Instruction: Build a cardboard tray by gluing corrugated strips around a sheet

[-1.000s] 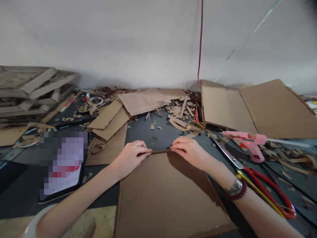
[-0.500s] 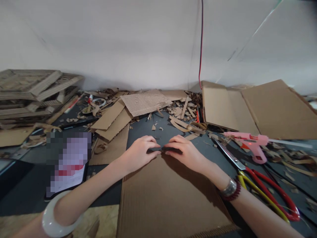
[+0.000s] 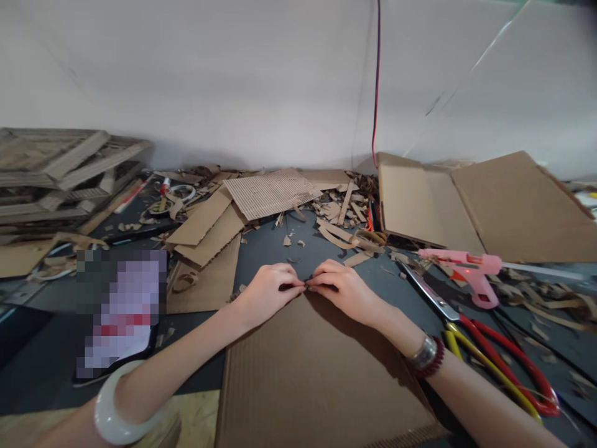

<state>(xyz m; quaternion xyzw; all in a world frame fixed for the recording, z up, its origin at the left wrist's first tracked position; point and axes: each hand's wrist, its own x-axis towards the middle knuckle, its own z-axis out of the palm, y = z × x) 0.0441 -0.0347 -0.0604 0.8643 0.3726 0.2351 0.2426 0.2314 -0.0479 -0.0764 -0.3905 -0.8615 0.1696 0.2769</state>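
Note:
A large brown cardboard sheet (image 3: 312,379) lies in front of me, with corrugation showing along its near right edge. Over its far edge my two hands meet, fingertips nearly touching. My left hand (image 3: 270,292), with a white bangle on that arm, pinches thumb and fingers together at the edge. Opposite it, my right hand (image 3: 347,292) makes the same pinch; a metal band and dark red beads circle its wrist. The bit of cardboard between the fingertips is mostly hidden.
Red-and-yellow-handled scissors (image 3: 489,367) and a pink glue gun (image 3: 476,270) lie at right, before a folded cardboard piece (image 3: 522,211). A phone (image 3: 125,311) rests at left, cardboard frames (image 3: 69,168) behind it. Cardboard scraps (image 3: 342,208) litter the back by the wall.
The fingers of both hands have closed from slightly parted into tight pinches at the sheet's far edge. The whole view has shifted slightly.

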